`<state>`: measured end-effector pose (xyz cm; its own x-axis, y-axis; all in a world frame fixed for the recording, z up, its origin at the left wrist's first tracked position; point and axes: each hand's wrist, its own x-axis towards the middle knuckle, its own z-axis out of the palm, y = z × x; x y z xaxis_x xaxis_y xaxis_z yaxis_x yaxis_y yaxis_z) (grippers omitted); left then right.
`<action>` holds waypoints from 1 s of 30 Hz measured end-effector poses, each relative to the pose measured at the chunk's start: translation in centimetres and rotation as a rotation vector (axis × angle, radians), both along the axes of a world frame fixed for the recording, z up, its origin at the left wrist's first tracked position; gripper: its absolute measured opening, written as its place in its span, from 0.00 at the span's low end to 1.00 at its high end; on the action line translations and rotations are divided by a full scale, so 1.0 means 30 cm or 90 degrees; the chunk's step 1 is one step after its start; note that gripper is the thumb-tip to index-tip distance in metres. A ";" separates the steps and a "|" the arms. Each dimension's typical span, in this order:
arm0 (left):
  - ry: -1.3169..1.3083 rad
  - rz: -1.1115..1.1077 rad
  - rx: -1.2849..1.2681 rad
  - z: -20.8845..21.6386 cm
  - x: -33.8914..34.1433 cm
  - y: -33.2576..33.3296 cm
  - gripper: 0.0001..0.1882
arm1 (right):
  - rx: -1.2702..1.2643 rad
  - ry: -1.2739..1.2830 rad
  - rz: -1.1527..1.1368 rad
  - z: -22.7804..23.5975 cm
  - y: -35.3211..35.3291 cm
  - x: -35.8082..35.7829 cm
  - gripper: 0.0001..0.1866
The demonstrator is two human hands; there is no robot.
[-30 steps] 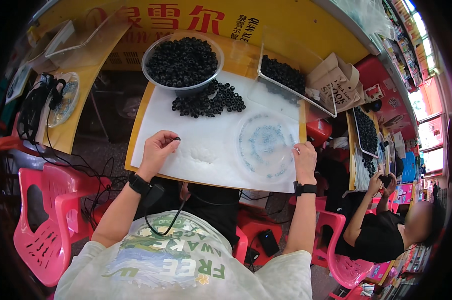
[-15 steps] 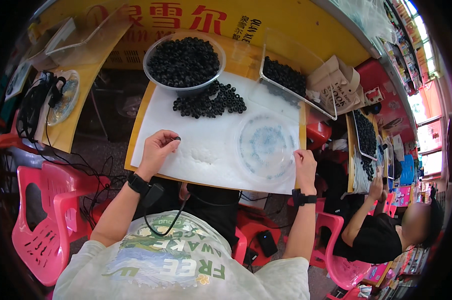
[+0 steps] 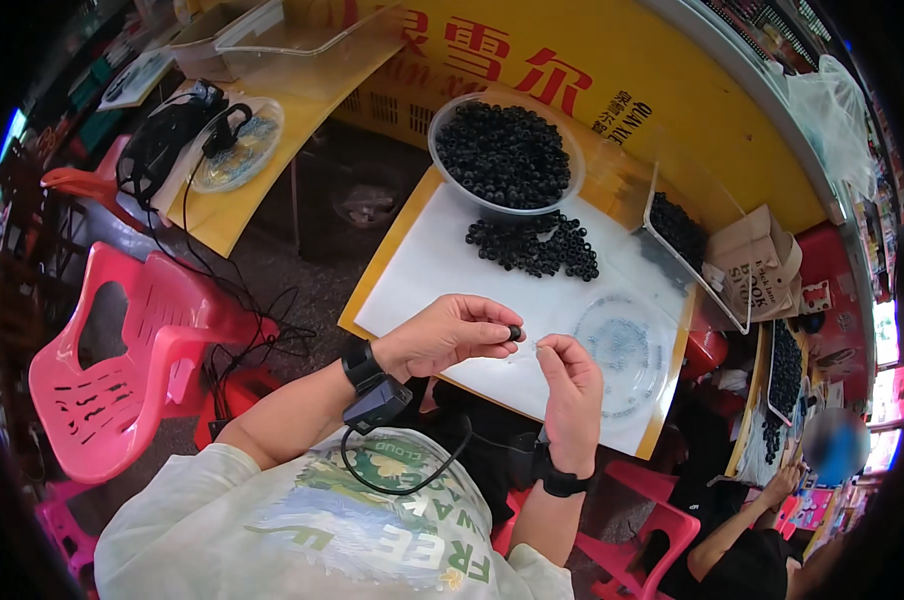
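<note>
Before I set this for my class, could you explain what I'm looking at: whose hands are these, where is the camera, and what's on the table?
There is no machine here: these are a person's own bare hands. The camera is worn on that person's head and looks down, so left in the picture is their left; its wide lens bends straight edges. The left hand pinches a black bead. The right hand is close by, thumb and forefinger together; anything between them is too small to tell. On the white sheet lie a heap of black beads and a clear round dish with tiny blue pieces. A clear bowl full of black beads stands behind the heap.
</note>
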<state>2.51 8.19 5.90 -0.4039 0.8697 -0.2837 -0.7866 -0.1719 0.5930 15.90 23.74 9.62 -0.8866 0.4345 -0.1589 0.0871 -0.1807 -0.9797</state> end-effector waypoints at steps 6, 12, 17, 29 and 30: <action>0.006 0.006 0.004 -0.031 0.000 -0.043 0.12 | 0.173 -0.023 0.039 -0.025 -0.053 -0.039 0.06; -0.057 0.019 -0.009 -0.052 0.008 -0.055 0.11 | 0.274 -0.021 0.032 -0.031 -0.080 -0.038 0.06; -0.051 0.009 -0.023 -0.057 0.007 -0.061 0.11 | 0.287 -0.026 0.028 -0.032 -0.091 -0.036 0.06; -0.022 -0.028 -0.031 -0.085 0.015 -0.093 0.09 | 0.326 -0.024 0.010 -0.050 -0.122 -0.041 0.04; -0.027 -0.026 -0.030 -0.087 0.016 -0.095 0.09 | 0.303 -0.028 -0.001 -0.062 -0.125 -0.042 0.05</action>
